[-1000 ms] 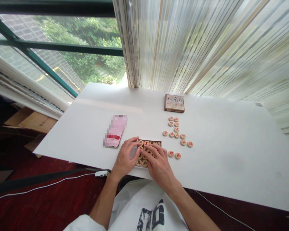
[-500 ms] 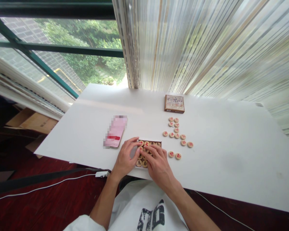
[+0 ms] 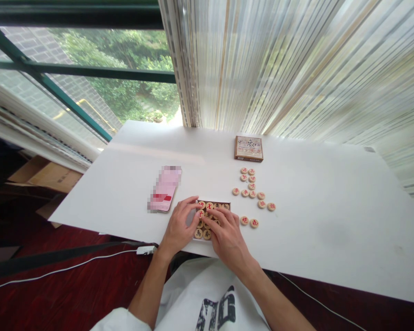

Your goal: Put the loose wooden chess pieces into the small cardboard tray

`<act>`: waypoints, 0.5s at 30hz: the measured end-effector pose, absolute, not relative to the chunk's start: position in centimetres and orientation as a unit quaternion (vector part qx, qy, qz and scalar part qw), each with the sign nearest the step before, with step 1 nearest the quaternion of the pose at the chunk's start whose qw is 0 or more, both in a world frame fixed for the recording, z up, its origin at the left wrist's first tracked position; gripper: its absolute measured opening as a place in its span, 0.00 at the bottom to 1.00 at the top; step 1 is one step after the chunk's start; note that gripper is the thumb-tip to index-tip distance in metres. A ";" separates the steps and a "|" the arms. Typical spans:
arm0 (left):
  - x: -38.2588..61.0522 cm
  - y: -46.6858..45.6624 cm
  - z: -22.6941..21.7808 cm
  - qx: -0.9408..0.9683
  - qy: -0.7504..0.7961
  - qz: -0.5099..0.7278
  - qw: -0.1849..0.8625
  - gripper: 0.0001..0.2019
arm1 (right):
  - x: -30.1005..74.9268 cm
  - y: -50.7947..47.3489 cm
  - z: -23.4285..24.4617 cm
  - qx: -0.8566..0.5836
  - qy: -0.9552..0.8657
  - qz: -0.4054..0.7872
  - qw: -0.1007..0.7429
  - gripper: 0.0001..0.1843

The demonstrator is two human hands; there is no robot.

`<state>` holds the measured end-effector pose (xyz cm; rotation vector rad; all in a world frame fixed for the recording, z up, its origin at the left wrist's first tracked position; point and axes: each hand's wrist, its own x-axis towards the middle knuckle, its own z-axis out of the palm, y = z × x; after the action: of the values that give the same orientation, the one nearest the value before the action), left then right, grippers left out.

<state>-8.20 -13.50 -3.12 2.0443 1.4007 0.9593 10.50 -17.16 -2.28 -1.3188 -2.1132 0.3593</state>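
A shallow box tray (image 3: 230,206) near the table's front edge holds rows of round wooden Chinese chess pieces. Most that show have black characters, such as this piece (image 3: 198,234); a few at the upper left are red, one of them a red piece (image 3: 209,206). My left hand (image 3: 180,228) lies along the tray's left side, fingers stretched and apart, its thumb tip by a red piece (image 3: 201,214). My right hand (image 3: 227,233) reaches over the tray from the right with spread fingers, its fingertips at the pieces. It hides the tray's lower right part.
Several loose red pieces (image 3: 252,194) lie right of the tray and beyond it. Farther back rests the printed box lid or box (image 3: 249,149). A pink-screened phone (image 3: 164,191) lies to the left on the white table (image 3: 317,202). A white cable (image 3: 72,265) runs below the table.
The view has shifted very slightly. Both hands keep nearly the same pose at the tray, and the pieces have not visibly moved.
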 end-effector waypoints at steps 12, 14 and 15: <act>-8.2 -13.7 -3.1 0.744 0.510 0.354 0.246 0.10 | 10.6 -17.3 -2.2 -0.504 -0.796 0.125 0.311 0.24; -8.2 -13.7 -3.1 0.746 0.507 0.356 0.243 0.10 | 10.7 -17.3 -2.2 -0.502 -0.797 0.121 0.312 0.23; -8.2 -13.6 -3.1 0.747 0.506 0.357 0.241 0.10 | 10.7 -17.3 -2.2 -0.502 -0.798 0.118 0.312 0.23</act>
<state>-8.21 -13.64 -3.12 2.0434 1.3845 0.9764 10.68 -17.33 -2.23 -1.3254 -2.1061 0.3124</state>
